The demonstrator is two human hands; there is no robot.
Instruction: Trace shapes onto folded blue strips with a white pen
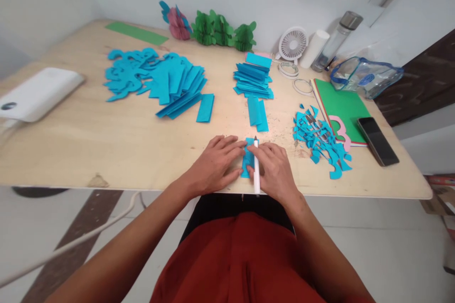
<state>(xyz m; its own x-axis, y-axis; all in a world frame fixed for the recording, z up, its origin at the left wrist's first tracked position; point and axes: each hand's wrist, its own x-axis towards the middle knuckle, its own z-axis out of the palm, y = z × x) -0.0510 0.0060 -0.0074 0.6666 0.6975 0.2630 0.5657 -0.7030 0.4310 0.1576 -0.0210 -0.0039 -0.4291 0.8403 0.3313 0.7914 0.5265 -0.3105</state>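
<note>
A narrow blue paper piece lies on the wooden table near its front edge. My left hand rests flat with spread fingers, its fingertips at the paper's left edge. On the right, my right hand holds a white pen between thumb and fingers, dark tip pointing away from me, along the paper's right side. Just beyond lie two blue folded strips, with a stack of blue folded papers behind them.
Blue cut shapes and folded papers lie at left, near a white device. Blue scraps, a phone and green sheets are at right. Green paper figures, a fan and a bottle stand behind.
</note>
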